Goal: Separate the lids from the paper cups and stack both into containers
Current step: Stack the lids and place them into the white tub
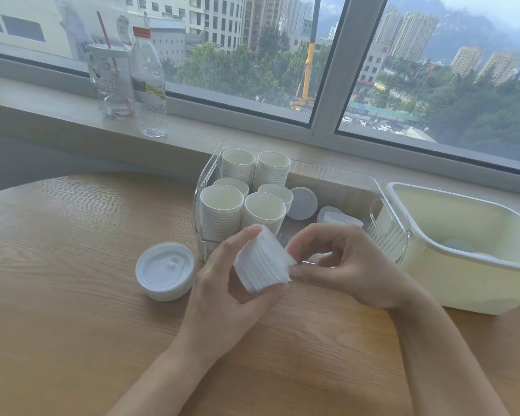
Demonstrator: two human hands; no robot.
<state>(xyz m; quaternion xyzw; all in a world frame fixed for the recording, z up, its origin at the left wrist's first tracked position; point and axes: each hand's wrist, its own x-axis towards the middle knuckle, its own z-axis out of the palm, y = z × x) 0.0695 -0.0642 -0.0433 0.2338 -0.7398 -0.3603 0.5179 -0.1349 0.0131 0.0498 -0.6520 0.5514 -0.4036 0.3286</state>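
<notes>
From the head camera I take the clear ribbed container (pixel 210 175) as my landmark. Inside it I count six stacks of paper cups (pixel 221 211), packed in its left half, and to their right, still inside, one lid (pixel 303 203) leaning against the cups plus a small pile of lids (pixel 338 219) whose number I cannot tell. Just right of the container, touching its handle end, sits one cream tub (pixel 463 265) with something pale in its bottom that I cannot make out. Left of the container, on the wooden surface (pixel 72 295), rests one low pile of lids (pixel 165 270). Behind the container, on the window ledge, stand one plastic bottle (pixel 148 82) and one crumpled clear cup (pixel 110 79) with a red straw.

In front of the container my left hand (pixel 222 295) cradles a stack of lids (pixel 261 262), tilted on its side, thumb over the top and fingers curled beneath. My right hand (pixel 348 265) comes in from the right, its fingers pinching the stack's outer end.
</notes>
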